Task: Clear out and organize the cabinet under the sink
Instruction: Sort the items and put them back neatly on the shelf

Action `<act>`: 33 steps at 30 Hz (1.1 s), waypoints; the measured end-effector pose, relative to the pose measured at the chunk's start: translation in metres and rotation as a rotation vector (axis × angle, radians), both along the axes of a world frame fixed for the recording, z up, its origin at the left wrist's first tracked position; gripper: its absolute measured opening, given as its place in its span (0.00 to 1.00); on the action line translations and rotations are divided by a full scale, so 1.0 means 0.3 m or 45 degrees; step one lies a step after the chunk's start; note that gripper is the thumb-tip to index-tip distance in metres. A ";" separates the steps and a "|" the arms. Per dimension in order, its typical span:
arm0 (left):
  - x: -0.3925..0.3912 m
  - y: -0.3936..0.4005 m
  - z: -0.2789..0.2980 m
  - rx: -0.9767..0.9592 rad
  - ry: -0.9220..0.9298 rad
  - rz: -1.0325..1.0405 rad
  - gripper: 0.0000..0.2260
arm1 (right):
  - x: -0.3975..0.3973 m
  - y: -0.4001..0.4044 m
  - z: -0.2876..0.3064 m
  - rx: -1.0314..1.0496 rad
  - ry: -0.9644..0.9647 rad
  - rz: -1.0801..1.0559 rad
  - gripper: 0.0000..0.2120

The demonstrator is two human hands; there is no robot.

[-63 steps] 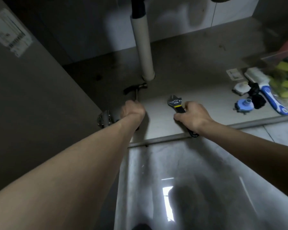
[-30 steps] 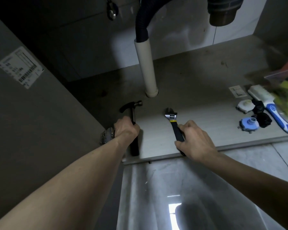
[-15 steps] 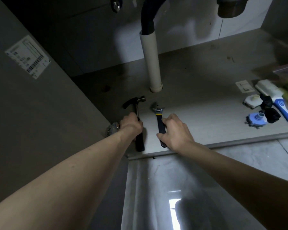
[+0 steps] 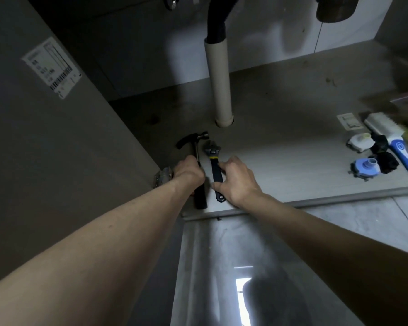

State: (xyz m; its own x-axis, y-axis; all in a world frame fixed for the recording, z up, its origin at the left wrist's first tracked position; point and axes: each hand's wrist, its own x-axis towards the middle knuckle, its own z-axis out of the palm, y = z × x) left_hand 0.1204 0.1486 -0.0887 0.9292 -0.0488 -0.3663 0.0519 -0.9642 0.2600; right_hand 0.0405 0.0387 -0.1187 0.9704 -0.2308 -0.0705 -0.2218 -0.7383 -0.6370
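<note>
On the pale grey floor of the cabinet [image 4: 280, 161], just in front of the cream vertical drain pipe [image 4: 218, 83], two tools lie side by side, close but apart. The black claw hammer with a steel neck [image 4: 196, 147] has its head toward the pipe, and the left hand [image 4: 190, 171] is curled round its dark handle. To the right of it lies the adjustable wrench with a grey metal head, a yellow band and a black handle [image 4: 214, 165]; its jaw end also points toward the pipe. The right hand [image 4: 237, 180] holds the wrench handle between thumb and fingers. Well to the right of the pipe lie a white brush with a blue handle [image 4: 386, 135] and a round blue plastic fitting [image 4: 365, 167].
</note>
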 end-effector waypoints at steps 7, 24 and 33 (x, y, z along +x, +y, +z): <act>-0.068 0.015 0.017 -0.017 -0.124 0.024 0.13 | -0.171 -0.048 0.013 0.130 -0.038 -0.066 0.16; -0.657 -0.173 0.509 -0.205 0.335 -0.624 0.10 | -1.208 -0.047 0.036 0.238 0.609 -0.341 0.11; -1.280 0.013 0.029 0.009 0.565 -0.573 0.18 | -1.554 0.087 0.000 0.194 0.718 -0.438 0.09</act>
State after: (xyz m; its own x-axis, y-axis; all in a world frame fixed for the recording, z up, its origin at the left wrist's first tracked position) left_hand -0.2635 0.1524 -0.0800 0.5779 -0.3957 -0.7138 -0.2574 -0.9183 0.3007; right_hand -0.4259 0.0648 -0.1188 0.6486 -0.4672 -0.6008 -0.7570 -0.4775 -0.4460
